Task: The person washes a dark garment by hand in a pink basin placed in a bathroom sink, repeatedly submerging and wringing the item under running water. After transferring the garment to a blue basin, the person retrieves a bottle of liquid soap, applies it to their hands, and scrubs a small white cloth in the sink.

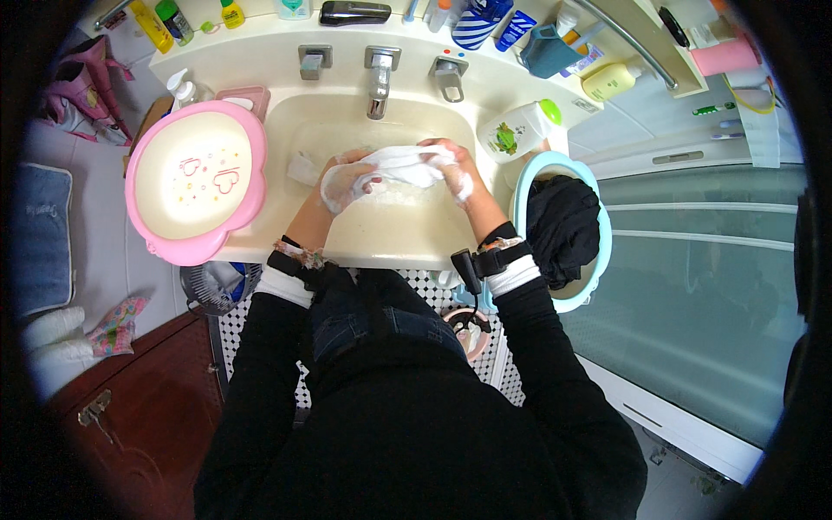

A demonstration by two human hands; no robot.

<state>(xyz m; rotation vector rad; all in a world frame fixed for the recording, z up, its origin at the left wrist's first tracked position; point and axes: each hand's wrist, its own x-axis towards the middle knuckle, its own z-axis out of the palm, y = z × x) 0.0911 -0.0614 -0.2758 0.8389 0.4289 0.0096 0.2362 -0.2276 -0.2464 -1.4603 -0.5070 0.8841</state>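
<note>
Over the cream sink basin (pixel 403 234) I hold a wet white cloth (pixel 406 166) stretched between both hands. My left hand (pixel 348 182) grips its left end, with foam on the hand and wrist. The cloth's other end is in my right hand (pixel 455 166), which also carries suds. A small whitish piece (pixel 302 169), perhaps cloth or soap, lies against the basin's left side. Foamy water shows below the cloth. Just behind my hands is the chrome faucet (pixel 379 91), with one handle (pixel 312 62) to its left and another handle (pixel 448 78) to its right.
A pink-rimmed basin (pixel 260 149) leans at the sink's left edge. On the right, a light-blue basin (pixel 604 260) holds black fabric (pixel 562 234), near a white bottle with a green cap (pixel 517 133). Bottles and an electric clipper (pixel 354 13) line the back ledge.
</note>
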